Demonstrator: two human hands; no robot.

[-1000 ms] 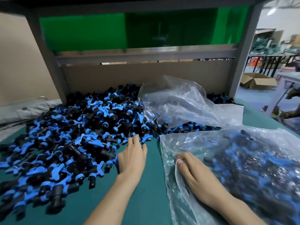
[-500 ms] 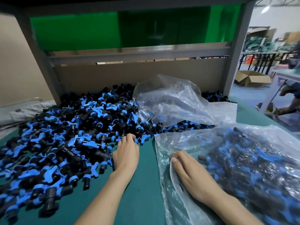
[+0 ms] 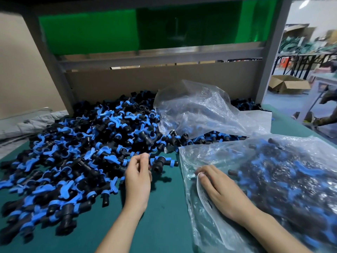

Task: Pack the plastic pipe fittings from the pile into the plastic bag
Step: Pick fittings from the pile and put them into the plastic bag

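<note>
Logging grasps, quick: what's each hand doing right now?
Left hand: pinching one pipe fitting.
Right hand: holding the plastic bag by its rim.

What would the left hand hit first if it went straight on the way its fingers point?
The black tee fitting right at its fingertips, which the left hand seems to pinch. Straight beyond that lies the pile of pipe fittings, though depth is unclear.
</note>
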